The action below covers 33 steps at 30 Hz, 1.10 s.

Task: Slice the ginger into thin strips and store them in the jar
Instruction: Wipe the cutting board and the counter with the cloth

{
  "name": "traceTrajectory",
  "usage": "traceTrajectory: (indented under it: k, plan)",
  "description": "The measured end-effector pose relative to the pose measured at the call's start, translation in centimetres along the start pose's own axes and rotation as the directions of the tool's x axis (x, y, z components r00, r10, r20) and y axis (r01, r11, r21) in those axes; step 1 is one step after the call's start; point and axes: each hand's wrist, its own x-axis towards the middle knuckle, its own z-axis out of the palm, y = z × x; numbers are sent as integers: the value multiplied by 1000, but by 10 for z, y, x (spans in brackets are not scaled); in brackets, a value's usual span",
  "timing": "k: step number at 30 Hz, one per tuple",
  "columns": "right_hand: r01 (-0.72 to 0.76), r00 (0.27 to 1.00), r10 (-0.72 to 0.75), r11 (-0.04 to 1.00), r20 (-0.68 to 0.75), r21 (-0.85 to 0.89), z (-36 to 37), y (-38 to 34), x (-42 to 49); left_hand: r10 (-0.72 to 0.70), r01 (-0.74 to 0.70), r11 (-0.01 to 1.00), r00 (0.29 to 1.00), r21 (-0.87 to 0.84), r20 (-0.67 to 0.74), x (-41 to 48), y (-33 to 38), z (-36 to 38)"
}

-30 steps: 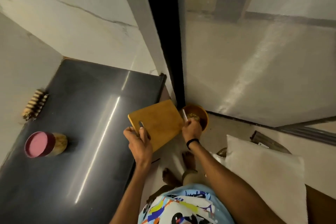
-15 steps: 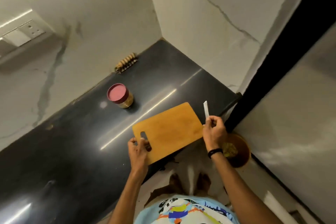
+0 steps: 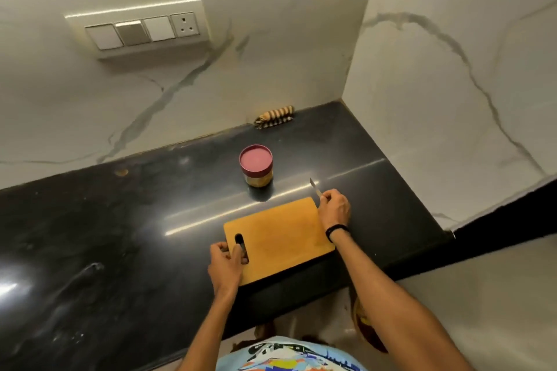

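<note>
At a black stone counter (image 3: 90, 220), a person's left hand (image 3: 224, 262) grips the handle end of an orange cutting board (image 3: 280, 232). Its fingers are curled through the slot, and the board lies flat near the counter's front edge. Beyond the board, near it but apart, stands the jar (image 3: 256, 169), upright with its pink lid on and something pale yellow showing through its side. At the board's far right corner, the right hand (image 3: 334, 209) is closed around a small knife (image 3: 315, 187) with the blade pointing toward the wall. No ginger shows on the board. The slicing looks finished or not yet begun, and the frame cannot settle which. The next move likely calls for freeing a hand to reach the jar, which sits between and ahead of both hands. A bowl (image 3: 369, 336) shows partly behind the right forearm.
</note>
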Motion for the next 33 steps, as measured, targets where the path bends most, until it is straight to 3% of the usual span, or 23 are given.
traceTrajectory:
  k: [5, 15, 21, 26, 29, 31, 33]
  plan:
    - [-47, 999, 51, 984, 18, -170, 17, -12, 28, 54, -51, 976, 998, 210, -8, 9, -7, -4]
    - [-71, 996, 84, 908, 13, -413, 25, -44, 69, -58, 55, 967, 998, 248, 6, 30, 0, -9]
    - [303, 951, -269, 907, 152, -293, 48, -125, 139, -78, 76, 951, 997, 299, -5, 32, -2, -7]
    - [592, 798, -441, 699, 410, -400, 93, -188, 223, -136, 142, 954, 990, 264, -41, 30, 7, -2]
    - [643, 765, -442, 564, 469, -517, 116, -191, 252, -195, 196, 962, 981, 188, -23, 32, 10, -4]
    - [618, 786, -444, 564, 430, -548, 124, -184, 255, -208, 206, 973, 978, 107, 5, 30, 11, -6]
    - [612, 790, -466, 626, 397, -483, 122, -174, 246, -197, 195, 980, 979, 41, 46, 23, 17, -8]
